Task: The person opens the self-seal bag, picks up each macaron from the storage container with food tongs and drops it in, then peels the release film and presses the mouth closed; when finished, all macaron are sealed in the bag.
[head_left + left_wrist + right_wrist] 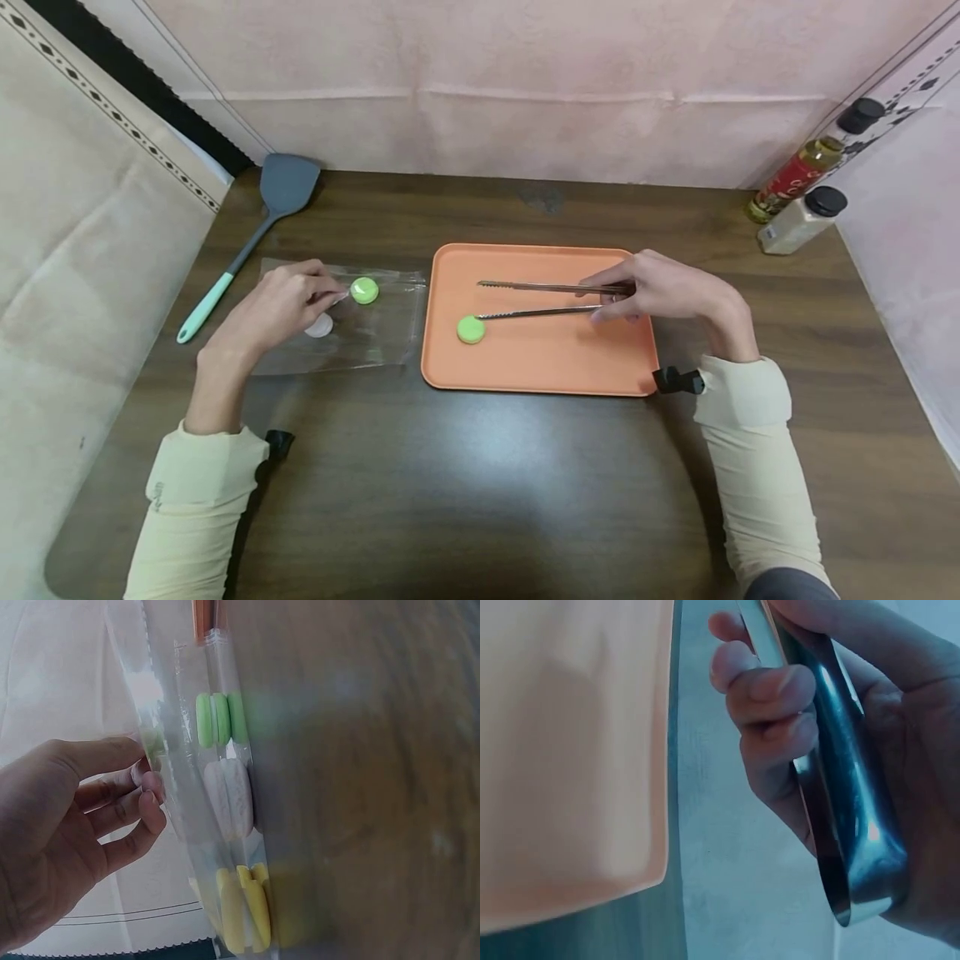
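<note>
My left hand [288, 304] pinches the upper film of a clear plastic bag [382, 346], lifting it a little. Inside the bag lie a green macaron [364, 290], a whitish macaron [320, 326] and, in the left wrist view, a yellow macaron [244, 911]; in the head view my hand hides the yellow one. My right hand [663, 287] grips metal tongs [855, 802] over the right side of an orange tray [540, 367]. The tongs' arms are spread apart. Another green macaron [471, 330] sits on the tray, by the tip of the nearer arm.
A grey spatula [288, 185] with a mint handle lies left of the bag. At the back right stand an oil bottle [793, 177] and a black-lidded jar [798, 223]. Pale cloth [487, 92] hangs behind the brown wooden table [480, 483].
</note>
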Tool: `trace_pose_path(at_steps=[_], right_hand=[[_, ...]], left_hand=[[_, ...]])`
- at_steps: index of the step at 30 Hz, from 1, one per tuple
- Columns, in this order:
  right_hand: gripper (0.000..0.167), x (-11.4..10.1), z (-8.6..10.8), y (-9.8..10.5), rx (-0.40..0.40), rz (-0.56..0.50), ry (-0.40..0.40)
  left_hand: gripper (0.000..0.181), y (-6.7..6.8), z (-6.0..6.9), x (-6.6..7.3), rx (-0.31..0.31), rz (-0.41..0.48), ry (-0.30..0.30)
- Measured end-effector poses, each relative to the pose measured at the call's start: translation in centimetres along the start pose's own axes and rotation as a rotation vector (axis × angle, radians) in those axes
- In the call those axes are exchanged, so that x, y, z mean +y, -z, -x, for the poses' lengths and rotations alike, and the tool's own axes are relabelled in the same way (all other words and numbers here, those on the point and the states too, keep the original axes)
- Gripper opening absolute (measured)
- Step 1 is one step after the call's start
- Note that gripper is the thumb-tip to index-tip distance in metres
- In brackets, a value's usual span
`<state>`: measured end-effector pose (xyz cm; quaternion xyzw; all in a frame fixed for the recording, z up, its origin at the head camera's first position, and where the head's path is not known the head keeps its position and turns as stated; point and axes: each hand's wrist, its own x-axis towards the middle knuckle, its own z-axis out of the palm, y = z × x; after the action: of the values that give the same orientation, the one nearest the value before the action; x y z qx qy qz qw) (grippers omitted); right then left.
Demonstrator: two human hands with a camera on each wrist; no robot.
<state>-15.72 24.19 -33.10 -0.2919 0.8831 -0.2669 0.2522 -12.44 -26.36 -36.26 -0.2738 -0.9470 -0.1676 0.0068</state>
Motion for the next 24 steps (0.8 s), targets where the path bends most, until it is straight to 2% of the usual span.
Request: trace_pose_path(at_steps=[6, 10, 16, 24], right_hand=[[0.035, 0.9, -0.9, -0.7, -0.051, -0.001, 0.049], [0.038, 0.8, -1.6, -1.4, -0.090, -0.033, 0.069], [0.044, 0.6, -2.1, -2.0, -0.080, -0.010, 0.051], [0.037, 0.3, -2.6, -2.6, -0.071, 0.065, 0.136]], left_hand=[[0.011, -0.2, 0.1, 0.0, 0.012, 0.003, -0.015], [0.010, -0.3, 0.0, 0.0, 0.009, 0.000, -0.014], [0.010, -0.3, -0.1, 0.1, 0.006, -0.001, -0.009], [0.010, -0.4, -0.1, 0.0, 0.010, -0.001, -0.014]])
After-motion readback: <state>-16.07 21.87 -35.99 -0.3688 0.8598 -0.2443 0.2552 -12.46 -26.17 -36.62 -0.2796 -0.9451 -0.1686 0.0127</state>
